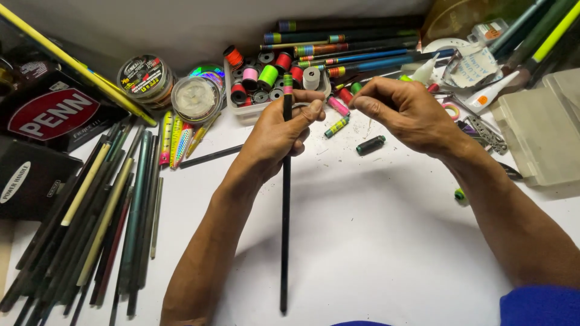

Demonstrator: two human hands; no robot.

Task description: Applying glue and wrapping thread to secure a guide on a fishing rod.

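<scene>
A: Nearest the lens: a blue sleeve [538, 305] on the right forearm, then the butt end of the thin black rod [284, 199], which runs straight away over the white table [374, 253].

B: Who has the rod?

A: The left hand [275, 130] is wrapped round its upper part, thumb laid across, just below the green-and-pink wrapped band at the tip. The lower end hangs free, close over the table; contact not discernible.

B: Right hand?

A: The right hand [402, 111] is beside the tip, fingers pinched together, apart from the rod. Whether something fine such as thread sits in the pinch, I cannot tell; nothing visible between hands.

B: Surroundings?

A: A clear tray of thread spools [266, 78] directly behind the rod tip. A loose black spool [370, 145] and a small striped piece [336, 127] lie on the table under the hands. A bundle of rod blanks [96, 229] at left, more wrapped blanks [356, 48] along the back wall, glue bottles [483, 93] at right.

B: Risks?

A: Judgement only. One-handed grip high up leaves a long free lever: a twist of the wrist could swing the butt and sweep the table. If a thread is in the pinch, uneven tension could loosen the band or snap it. The loose black spool could roll off if nudged. A tip pushed forward could knock the spool tray.
</scene>
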